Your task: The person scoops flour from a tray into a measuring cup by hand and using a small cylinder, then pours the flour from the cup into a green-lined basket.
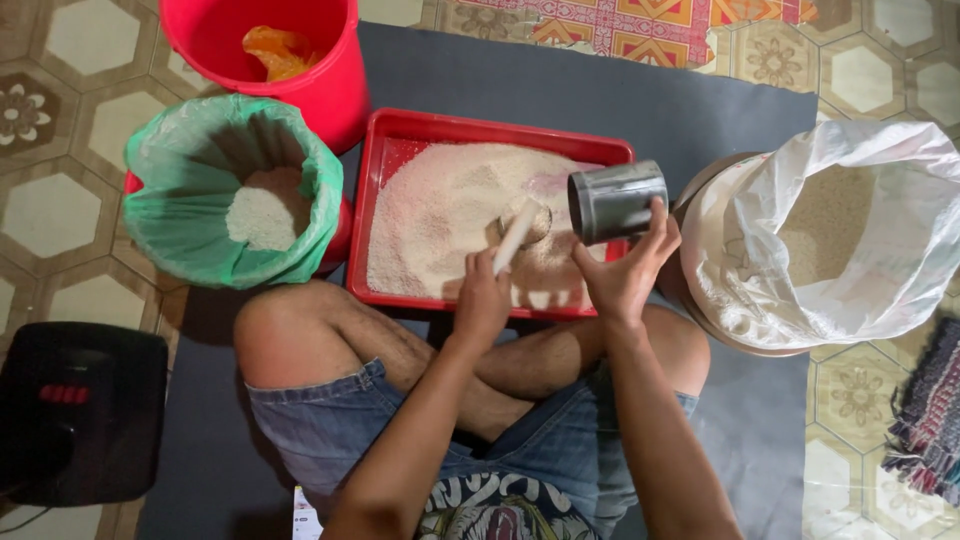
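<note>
Just ahead of the left hand (482, 298), a white scoop (522, 232) is gripped by its handle, fingers closed round it, its bowl dug into the heap of pale grain (440, 215) in the red tray (497, 130). Right beside that hand, the right hand (625, 270) is closed on a grey metal can (615, 201), held tipped on its side above the tray's near right corner, open mouth turned toward the scoop. Further right of the right hand, a white plastic sack (840, 235) is seen, open, with grain inside. Left of the left hand, well apart, a green-lined bag (205, 200) with grain is set; beyond it a red bucket (300, 70). Both hands are held over crossed legs in denim shorts (340, 420), on a dark grey mat (560, 80).
</note>
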